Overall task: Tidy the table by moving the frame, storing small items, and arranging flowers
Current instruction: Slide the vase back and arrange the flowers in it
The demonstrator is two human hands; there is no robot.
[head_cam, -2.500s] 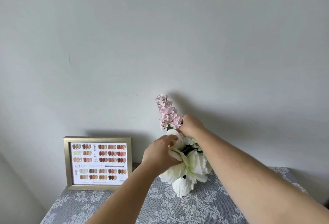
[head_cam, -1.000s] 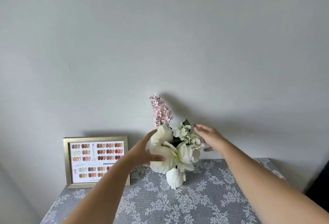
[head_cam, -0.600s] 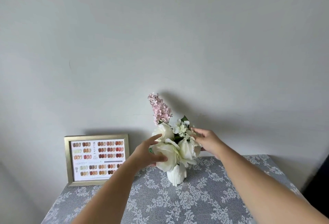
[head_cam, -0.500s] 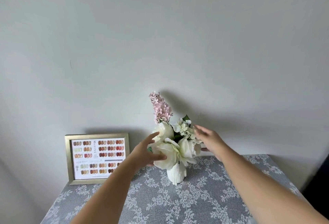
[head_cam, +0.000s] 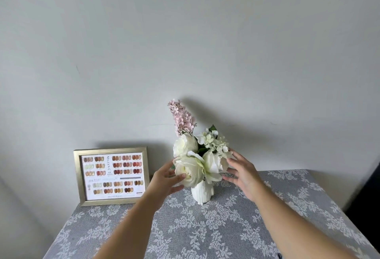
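A white ribbed vase stands near the back of the table and holds large white roses, small cream blossoms and a tall pink flower spike. My left hand is open at the left of the bouquet, its fingertips touching the lowest white rose. My right hand is open at the right of the bouquet, fingers spread, close to the blooms. A gold picture frame with a colour swatch chart leans against the wall at the back left.
The table carries a grey cloth with a white lace flower pattern. A plain pale wall rises right behind the table. A dark object shows at the right edge past the table.
My hands came off the flower tops and now flank the bouquet with open fingers. The view has pulled back and shows more of the tablecloth.
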